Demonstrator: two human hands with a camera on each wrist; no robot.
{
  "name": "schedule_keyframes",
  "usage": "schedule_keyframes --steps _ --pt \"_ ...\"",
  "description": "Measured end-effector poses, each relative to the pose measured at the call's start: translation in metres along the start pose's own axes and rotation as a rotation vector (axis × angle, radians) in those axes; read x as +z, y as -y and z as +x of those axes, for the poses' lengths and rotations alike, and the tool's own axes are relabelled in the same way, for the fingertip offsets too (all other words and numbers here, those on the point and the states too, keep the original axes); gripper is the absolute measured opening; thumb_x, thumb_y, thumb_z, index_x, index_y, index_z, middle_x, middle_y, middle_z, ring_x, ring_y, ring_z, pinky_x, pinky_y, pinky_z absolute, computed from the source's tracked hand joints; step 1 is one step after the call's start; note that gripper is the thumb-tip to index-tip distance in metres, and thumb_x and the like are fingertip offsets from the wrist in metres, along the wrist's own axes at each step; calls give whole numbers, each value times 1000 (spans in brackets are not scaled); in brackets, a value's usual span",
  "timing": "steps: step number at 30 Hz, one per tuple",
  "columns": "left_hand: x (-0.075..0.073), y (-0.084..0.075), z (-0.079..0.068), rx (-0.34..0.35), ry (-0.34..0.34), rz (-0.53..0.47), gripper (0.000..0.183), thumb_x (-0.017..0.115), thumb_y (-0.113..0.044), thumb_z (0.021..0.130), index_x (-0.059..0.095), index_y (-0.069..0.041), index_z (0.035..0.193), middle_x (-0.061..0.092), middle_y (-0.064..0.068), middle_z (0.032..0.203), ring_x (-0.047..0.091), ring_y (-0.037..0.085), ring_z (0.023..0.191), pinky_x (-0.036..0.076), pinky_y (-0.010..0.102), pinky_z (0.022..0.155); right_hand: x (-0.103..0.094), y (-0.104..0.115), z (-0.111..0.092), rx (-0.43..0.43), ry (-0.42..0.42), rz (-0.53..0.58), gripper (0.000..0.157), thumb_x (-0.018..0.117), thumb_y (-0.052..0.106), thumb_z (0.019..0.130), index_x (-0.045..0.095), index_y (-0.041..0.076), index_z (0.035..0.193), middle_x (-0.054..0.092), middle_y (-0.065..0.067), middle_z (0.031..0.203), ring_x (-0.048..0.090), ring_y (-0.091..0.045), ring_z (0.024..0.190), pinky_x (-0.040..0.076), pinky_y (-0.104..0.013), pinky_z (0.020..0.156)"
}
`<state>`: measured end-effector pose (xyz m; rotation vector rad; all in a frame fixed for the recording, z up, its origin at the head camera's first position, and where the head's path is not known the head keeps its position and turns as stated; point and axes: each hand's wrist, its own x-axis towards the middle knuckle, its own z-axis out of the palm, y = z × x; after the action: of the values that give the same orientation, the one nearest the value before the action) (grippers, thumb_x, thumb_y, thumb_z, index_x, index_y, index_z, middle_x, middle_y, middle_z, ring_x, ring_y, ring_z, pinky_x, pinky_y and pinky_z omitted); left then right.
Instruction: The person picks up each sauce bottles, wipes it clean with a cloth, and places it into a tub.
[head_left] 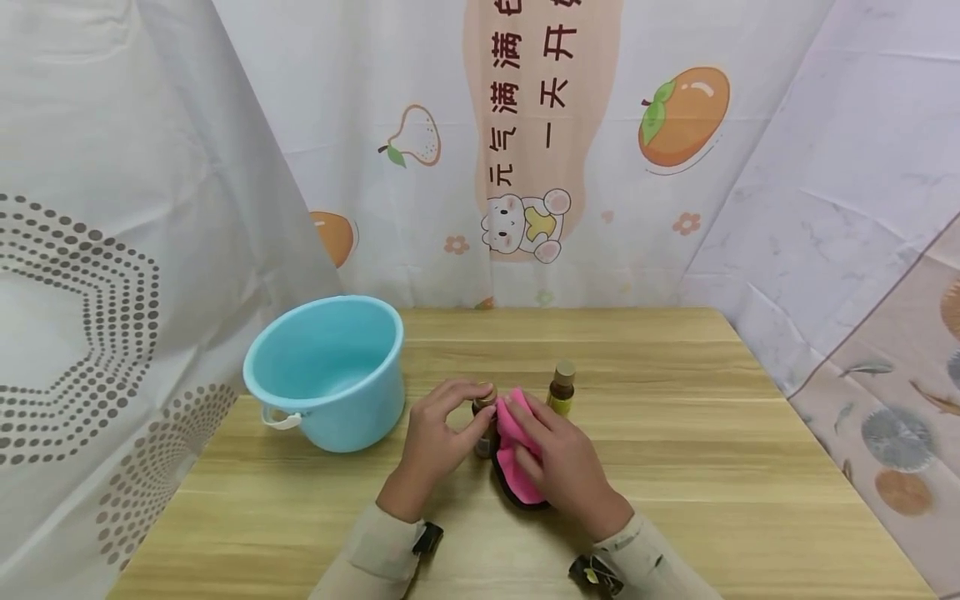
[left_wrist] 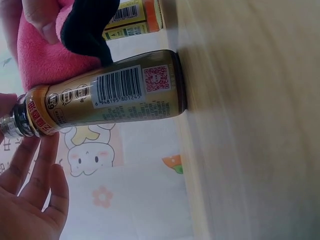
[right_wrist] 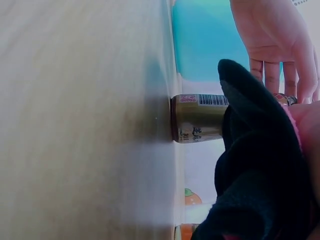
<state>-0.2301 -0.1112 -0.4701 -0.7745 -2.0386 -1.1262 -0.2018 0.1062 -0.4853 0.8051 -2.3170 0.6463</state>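
Observation:
A dark brown-gold bottle with a barcode label [left_wrist: 120,90] stands upright on the table. My left hand [head_left: 437,433] pinches it around the cap and neck, its other fingers spread beside the neck. My right hand [head_left: 566,462] holds a pink cloth [head_left: 517,471] with a black underside and presses it to the bottle's side. The black side [right_wrist: 255,165] hangs down and hides part of the bottle in the right wrist view. Just behind the right hand stands a second bottle [head_left: 561,390], brown with a yellow label and a tan cap.
A light-blue bucket [head_left: 382,396] with a white handle stands on the left of the wooden table [head_left: 712,433]. Patterned curtains [head_left: 600,250] hang behind the table and on both sides.

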Motion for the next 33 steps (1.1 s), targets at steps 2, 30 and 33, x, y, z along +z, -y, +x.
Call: schedule_keyframes --steps 2,30,33 --pt "0 0 0 2 -1 7 25 82 -15 89 79 -17 114 76 -4 110 73 13 102 59 26 89 0 -1 -1 3 12 12 65 82 18 86 60 15 147 64 -15 141 71 -28 114 62 -43 86" --pt "0 -5 0 -74 23 17 24 80 -21 92 78 -18 115 76 -6 114 72 12 108 59 30 93 -2 0 -5 187 321 41 61 79 26 92 59 16 148 64 -8 142 72 -27 113 60 -45 90" --pt "-2 -4 -1 -93 33 8 27 82 -23 91 78 -20 117 75 -7 116 71 12 111 58 30 95 0 -1 -5 182 323 36 61 78 26 92 58 16 149 64 -8 143 71 -27 115 60 -45 90"
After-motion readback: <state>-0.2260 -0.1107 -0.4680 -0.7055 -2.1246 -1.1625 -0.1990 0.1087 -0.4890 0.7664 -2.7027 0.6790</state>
